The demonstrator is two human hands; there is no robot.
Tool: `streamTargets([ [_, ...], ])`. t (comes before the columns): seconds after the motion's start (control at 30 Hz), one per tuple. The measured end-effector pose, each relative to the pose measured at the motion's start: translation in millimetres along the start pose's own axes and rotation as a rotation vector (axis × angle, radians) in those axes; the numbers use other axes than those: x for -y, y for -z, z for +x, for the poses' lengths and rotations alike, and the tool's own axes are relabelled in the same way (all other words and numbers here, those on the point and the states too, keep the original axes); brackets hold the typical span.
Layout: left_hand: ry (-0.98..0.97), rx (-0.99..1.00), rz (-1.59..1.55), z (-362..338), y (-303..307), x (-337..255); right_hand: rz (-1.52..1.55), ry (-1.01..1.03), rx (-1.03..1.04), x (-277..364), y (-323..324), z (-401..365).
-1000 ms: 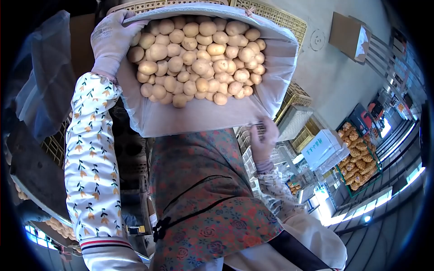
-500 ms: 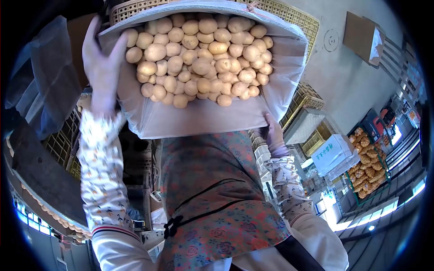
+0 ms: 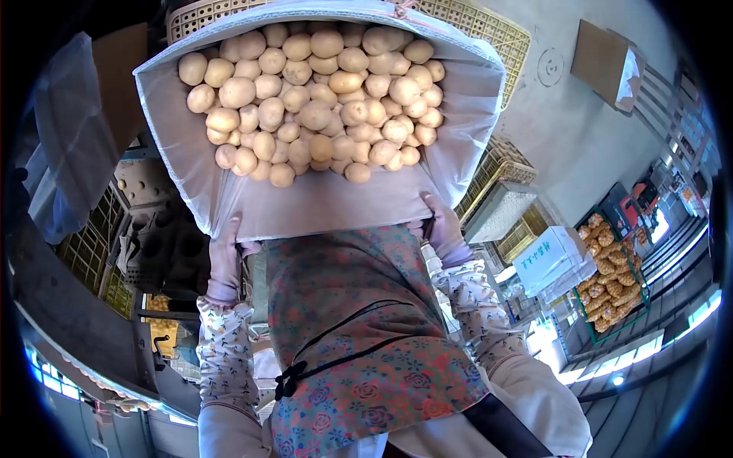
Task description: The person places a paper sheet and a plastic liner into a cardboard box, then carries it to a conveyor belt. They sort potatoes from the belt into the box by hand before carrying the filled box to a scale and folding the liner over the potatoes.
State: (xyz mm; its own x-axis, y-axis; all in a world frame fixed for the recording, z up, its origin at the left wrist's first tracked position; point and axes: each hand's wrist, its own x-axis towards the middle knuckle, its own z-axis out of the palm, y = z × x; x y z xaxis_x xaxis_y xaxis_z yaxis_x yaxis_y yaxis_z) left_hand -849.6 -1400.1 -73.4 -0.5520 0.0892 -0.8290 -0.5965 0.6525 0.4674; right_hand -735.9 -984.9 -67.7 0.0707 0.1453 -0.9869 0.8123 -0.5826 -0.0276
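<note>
In front of me is a box lined with a pale translucent plastic liner [image 3: 328, 208], filled with round yellow potatoes [image 3: 314, 114]. My left hand [image 3: 224, 263] is closed on the liner's near left corner, with its thumb up along the edge. At the near right corner my right hand [image 3: 445, 231] pinches the same liner edge. Both hands look gloved, and some fingers are hidden under the film. The liner's near side is spread towards my flowered apron [image 3: 359, 320].
Yellow plastic crates [image 3: 508, 53] stand behind and right of the box. An open cardboard box [image 3: 603, 65] lies on the floor at upper right. Farther right are a labelled white carton [image 3: 546, 259] and stacked net bags of potatoes [image 3: 611, 275]. Plastic sheeting [image 3: 69, 137] hangs at left.
My left hand has come down from the far left side of the liner to its near left corner. My right hand still holds the right corner. The liner's left side is spread wider.
</note>
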Motion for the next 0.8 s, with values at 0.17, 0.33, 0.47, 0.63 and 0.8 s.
streamTargets([
  [0.17,-0.512,-0.083,0.350,2,0,12,-0.019,0.016,-0.014,2,-4,-2],
  [0.33,0.211,0.012,-0.476,5,4,-19,0.078,-0.050,0.071,9,1,-4],
  [0.47,0.302,0.009,-0.667,6,39,-83,0.049,-0.047,0.033,72,-16,-52],
  [0.63,0.349,-0.222,-0.653,-1,51,-119,0.005,0.460,0.223,62,1,-72],
  [0.8,0.058,0.115,-0.886,-6,40,-73,-0.935,1.247,0.032,27,16,-59],
])
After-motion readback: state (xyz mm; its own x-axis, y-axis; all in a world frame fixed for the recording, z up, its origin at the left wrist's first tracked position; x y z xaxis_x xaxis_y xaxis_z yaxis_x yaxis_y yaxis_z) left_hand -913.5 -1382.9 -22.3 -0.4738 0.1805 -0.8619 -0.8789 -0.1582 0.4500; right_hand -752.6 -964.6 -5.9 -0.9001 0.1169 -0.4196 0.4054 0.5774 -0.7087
